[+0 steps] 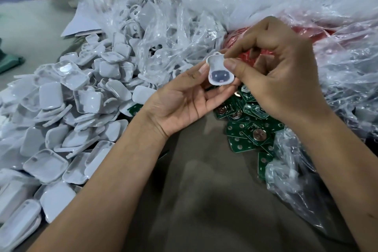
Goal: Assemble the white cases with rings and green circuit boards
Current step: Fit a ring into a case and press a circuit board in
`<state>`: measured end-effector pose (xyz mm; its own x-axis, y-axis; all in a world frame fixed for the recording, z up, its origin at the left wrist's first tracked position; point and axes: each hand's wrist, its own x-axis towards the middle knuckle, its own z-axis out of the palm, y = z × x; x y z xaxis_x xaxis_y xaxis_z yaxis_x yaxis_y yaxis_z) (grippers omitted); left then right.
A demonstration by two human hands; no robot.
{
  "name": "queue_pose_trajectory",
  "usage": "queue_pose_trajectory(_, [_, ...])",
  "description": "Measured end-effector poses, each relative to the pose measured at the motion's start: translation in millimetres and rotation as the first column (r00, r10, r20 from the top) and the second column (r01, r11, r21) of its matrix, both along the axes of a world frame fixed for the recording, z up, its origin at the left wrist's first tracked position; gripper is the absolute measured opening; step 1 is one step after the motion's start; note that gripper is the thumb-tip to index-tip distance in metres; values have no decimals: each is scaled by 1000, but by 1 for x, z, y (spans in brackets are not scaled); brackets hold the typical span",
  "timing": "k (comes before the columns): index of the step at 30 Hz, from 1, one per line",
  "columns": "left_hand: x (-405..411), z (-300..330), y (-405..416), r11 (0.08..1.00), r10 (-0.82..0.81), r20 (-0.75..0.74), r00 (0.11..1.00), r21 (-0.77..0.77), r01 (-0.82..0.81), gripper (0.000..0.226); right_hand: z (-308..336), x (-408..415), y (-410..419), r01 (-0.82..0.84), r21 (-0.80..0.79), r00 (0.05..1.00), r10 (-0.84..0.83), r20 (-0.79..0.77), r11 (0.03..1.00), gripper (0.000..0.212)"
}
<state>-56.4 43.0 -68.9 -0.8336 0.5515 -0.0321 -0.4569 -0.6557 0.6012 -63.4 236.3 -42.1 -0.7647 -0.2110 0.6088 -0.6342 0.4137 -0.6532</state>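
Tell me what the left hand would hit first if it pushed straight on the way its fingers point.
Probably the right hand, pinching the same white case that the left hand holds. Beyond it lies the red bag; depth is unclear from one view.

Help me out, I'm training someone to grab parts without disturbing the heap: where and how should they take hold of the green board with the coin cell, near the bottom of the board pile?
Pinch the green board by its two long edges, fingers coming down from above. It lies flat on top of the board pile, cell up, so its edges seem more reachable than those of the boards under it.
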Motion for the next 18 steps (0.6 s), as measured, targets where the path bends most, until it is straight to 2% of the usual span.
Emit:
queue_pose_trajectory(5, [0, 0, -1, 1000, 9, -25, 1000, 2, -9, 34, 1, 3, 0, 34, 136, 998, -28, -47, 990, 10])
queue_pose_trajectory(10, [0, -1, -1, 1000, 10, -46, 999, -15, -11, 46, 6, 6, 1, 59, 222, 994, -37, -102, 973, 9])
queue_pose_trajectory(18, [0, -1, -1, 1000, -1, -49, 999, -22, 0, 48, 5, 4, 4, 78, 278, 989, -39, -145, 957, 10])
